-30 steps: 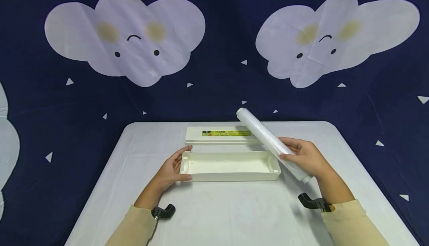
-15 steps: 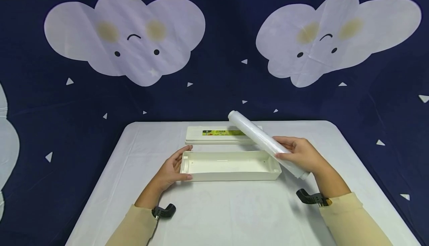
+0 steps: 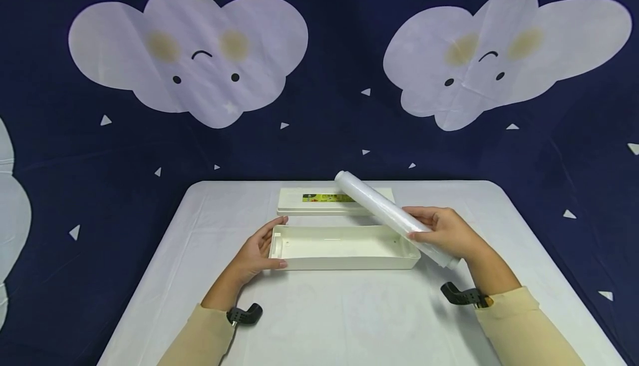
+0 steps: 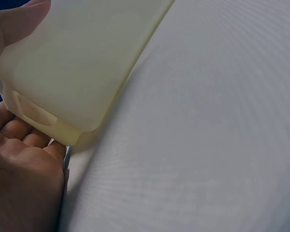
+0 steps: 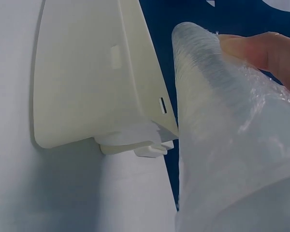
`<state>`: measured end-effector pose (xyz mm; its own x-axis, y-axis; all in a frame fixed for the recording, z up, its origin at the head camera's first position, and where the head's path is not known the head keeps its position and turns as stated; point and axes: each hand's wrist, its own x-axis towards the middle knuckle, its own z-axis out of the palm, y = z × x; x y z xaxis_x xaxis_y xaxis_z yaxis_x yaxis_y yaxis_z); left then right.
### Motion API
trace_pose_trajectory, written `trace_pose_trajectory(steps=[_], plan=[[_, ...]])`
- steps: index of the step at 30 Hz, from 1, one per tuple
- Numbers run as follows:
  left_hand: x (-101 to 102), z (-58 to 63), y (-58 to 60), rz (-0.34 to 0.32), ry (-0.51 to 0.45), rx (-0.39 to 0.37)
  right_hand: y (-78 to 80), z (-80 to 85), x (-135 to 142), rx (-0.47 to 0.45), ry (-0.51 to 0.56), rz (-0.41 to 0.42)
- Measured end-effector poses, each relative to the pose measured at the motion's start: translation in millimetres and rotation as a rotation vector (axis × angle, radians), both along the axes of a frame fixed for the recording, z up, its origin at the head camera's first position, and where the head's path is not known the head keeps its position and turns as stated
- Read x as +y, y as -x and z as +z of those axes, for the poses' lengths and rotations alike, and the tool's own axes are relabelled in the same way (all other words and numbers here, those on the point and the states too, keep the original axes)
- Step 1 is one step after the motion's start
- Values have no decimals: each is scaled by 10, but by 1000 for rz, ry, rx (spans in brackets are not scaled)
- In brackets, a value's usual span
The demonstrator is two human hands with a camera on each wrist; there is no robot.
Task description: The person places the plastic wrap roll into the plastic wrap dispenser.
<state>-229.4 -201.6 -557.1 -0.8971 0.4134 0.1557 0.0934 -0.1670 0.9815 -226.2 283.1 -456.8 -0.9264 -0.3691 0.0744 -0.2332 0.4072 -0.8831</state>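
Observation:
A long cream plastic box [image 3: 344, 263] without its lid sits in the middle of the table. My left hand [image 3: 249, 260] holds the box's left end, thumb on the front wall and fingers around the far corner; in the left wrist view the thumb [image 4: 24, 24] lies across that wall. My right hand [image 3: 449, 233] grips a roll of cling film [image 3: 379, 205] near its lower end. Slanting up to the left, the roll overlaps the box's right end in the head view. In the right wrist view, the film's wrapped surface [image 5: 217, 121] fills the right side beside the box.
Behind the box lies a matching cream lid [image 3: 289, 202] with a green-and-yellow label, partly covered by the roll in the head view. A white cloth covers the table [image 3: 329, 316]. A dark blue curtain [image 3: 329, 144] with clouds hangs at the back.
My right hand has carried the roll of cling film leftward, and its upper end has dipped a little. The left hand and the box have stayed in place.

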Motion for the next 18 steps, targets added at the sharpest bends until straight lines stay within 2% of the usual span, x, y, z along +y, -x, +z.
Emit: trace_pose_trajectory(steps=[18], plan=[[1, -9, 8, -7, -7, 14, -6, 53, -56, 17, 3, 68]])
